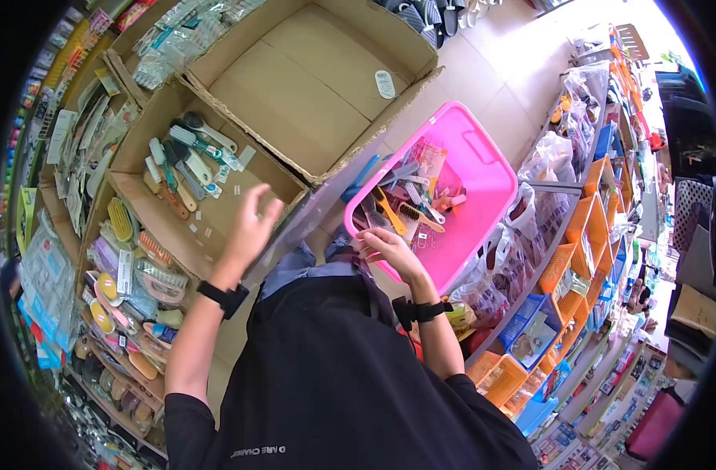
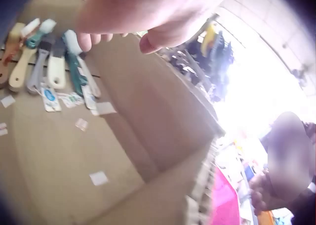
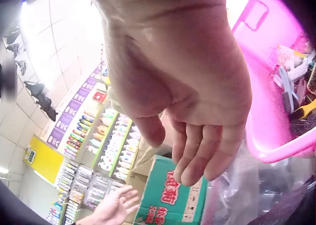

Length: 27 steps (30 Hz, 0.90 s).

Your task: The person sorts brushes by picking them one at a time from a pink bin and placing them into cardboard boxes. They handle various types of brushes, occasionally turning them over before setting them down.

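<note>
Over the near right part of a cardboard box [image 1: 268,166], my left hand [image 1: 252,229] is held with loosely bent fingers and nothing in them. Several brushes with green, cream, grey and brown handles lie in that box, among them a green-handled brush [image 2: 75,69]. My right hand [image 1: 388,252] is at the near rim of a pink plastic bin [image 1: 483,182], palm down, its fingers relaxed around no object. Inside the bin lie a mix of brushes and combs, including a wooden-handled brush [image 1: 422,221] with dark bristles and a yellow-handled piece [image 1: 391,210].
A larger cardboard box [image 1: 295,70] with a white tag stands behind the brush box. Packaged brushes [image 1: 123,294] fill boxes at left. Bagged goods [image 1: 550,160] and orange baskets [image 1: 581,227] line the right shelf. A green printed carton [image 3: 170,195] shows in the right wrist view.
</note>
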Each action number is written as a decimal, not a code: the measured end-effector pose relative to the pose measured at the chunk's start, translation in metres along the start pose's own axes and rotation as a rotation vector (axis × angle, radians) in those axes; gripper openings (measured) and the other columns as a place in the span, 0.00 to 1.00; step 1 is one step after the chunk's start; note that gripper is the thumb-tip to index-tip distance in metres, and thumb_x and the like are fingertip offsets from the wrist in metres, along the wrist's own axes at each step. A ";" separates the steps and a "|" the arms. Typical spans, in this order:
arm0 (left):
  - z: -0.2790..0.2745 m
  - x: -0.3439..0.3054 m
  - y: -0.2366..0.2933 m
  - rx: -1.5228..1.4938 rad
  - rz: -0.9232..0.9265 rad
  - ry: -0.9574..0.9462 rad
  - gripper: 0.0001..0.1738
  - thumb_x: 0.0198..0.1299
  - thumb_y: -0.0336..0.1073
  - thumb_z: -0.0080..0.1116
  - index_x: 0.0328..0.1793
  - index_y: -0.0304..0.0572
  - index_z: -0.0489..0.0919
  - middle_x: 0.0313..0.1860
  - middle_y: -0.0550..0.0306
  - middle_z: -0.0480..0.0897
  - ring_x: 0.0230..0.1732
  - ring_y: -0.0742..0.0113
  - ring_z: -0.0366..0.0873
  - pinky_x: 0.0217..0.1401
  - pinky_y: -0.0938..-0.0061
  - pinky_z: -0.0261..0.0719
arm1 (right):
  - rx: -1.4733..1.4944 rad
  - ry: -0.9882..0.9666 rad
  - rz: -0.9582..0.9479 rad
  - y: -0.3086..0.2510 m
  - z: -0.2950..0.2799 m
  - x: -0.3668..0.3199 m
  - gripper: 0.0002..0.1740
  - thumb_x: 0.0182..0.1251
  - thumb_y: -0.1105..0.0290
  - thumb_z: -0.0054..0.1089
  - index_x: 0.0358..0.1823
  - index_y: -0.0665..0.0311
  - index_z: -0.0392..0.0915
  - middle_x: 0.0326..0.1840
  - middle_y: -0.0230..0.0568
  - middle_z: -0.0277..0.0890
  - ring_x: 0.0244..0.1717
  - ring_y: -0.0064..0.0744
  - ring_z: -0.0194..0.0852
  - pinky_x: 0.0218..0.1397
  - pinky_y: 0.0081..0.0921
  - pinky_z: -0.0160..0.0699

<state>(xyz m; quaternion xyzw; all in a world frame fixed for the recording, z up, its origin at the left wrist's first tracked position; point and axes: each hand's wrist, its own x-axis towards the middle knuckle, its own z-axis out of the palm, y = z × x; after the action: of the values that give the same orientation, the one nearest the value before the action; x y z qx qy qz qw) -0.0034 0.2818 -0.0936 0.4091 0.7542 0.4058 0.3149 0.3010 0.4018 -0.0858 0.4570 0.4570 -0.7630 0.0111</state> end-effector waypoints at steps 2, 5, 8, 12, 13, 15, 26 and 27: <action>0.023 -0.012 0.021 0.206 0.021 -0.120 0.39 0.68 0.59 0.55 0.69 0.30 0.68 0.63 0.34 0.75 0.67 0.43 0.72 0.70 0.60 0.68 | 0.053 0.080 0.032 0.024 -0.032 0.007 0.18 0.79 0.58 0.50 0.56 0.64 0.76 0.45 0.35 0.83 0.42 0.22 0.81 0.47 0.21 0.79; 0.035 -0.016 0.037 0.509 -0.020 -0.071 0.44 0.65 0.67 0.52 0.69 0.33 0.69 0.61 0.37 0.77 0.62 0.40 0.75 0.63 0.56 0.74 | 0.144 0.278 0.067 0.065 -0.083 0.017 0.17 0.77 0.59 0.52 0.55 0.64 0.76 0.43 0.36 0.84 0.37 0.22 0.81 0.39 0.20 0.80; 0.041 -0.016 0.030 0.579 0.022 -0.022 0.44 0.64 0.69 0.52 0.70 0.36 0.68 0.61 0.41 0.78 0.60 0.42 0.76 0.58 0.54 0.77 | 0.164 0.515 0.058 0.124 -0.151 0.044 0.16 0.75 0.64 0.53 0.58 0.63 0.74 0.43 0.38 0.83 0.33 0.24 0.82 0.31 0.21 0.79; 0.044 -0.013 0.029 0.667 0.014 -0.022 0.41 0.64 0.65 0.54 0.70 0.38 0.68 0.56 0.41 0.78 0.58 0.41 0.77 0.55 0.54 0.78 | -0.244 0.836 0.142 0.220 -0.244 0.092 0.22 0.68 0.64 0.57 0.62 0.63 0.71 0.43 0.44 0.82 0.30 0.31 0.84 0.31 0.26 0.80; 0.045 -0.012 0.030 0.670 0.003 -0.022 0.40 0.64 0.64 0.55 0.70 0.39 0.68 0.56 0.42 0.78 0.58 0.41 0.77 0.55 0.54 0.78 | -0.510 0.907 0.083 0.262 -0.273 0.107 0.24 0.65 0.65 0.61 0.61 0.64 0.72 0.43 0.47 0.82 0.31 0.37 0.83 0.29 0.30 0.80; 0.046 -0.011 0.034 0.669 -0.018 -0.020 0.39 0.65 0.63 0.55 0.71 0.41 0.68 0.57 0.42 0.78 0.57 0.41 0.78 0.55 0.54 0.78 | -0.628 0.948 0.267 0.222 -0.271 0.090 0.28 0.60 0.62 0.60 0.62 0.65 0.73 0.48 0.62 0.82 0.54 0.59 0.81 0.56 0.43 0.78; 0.054 -0.009 0.037 0.709 -0.127 0.001 0.33 0.65 0.57 0.57 0.68 0.42 0.70 0.57 0.43 0.80 0.56 0.43 0.79 0.55 0.55 0.78 | -0.755 0.775 0.489 0.191 -0.272 0.093 0.24 0.56 0.61 0.64 0.55 0.61 0.80 0.50 0.59 0.81 0.54 0.56 0.81 0.55 0.48 0.79; 0.054 -0.008 0.038 0.720 -0.136 -0.002 0.33 0.65 0.56 0.57 0.67 0.42 0.71 0.56 0.43 0.80 0.56 0.43 0.79 0.55 0.55 0.78 | -0.781 0.784 0.476 0.186 -0.268 0.089 0.23 0.57 0.60 0.64 0.54 0.61 0.80 0.50 0.58 0.81 0.53 0.56 0.81 0.55 0.49 0.79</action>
<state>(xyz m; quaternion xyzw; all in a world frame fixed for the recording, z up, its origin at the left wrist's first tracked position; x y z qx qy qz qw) 0.0574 0.3065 -0.0848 0.4430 0.8738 0.0921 0.1780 0.5141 0.5186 -0.3211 0.7562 0.5586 -0.2897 0.1795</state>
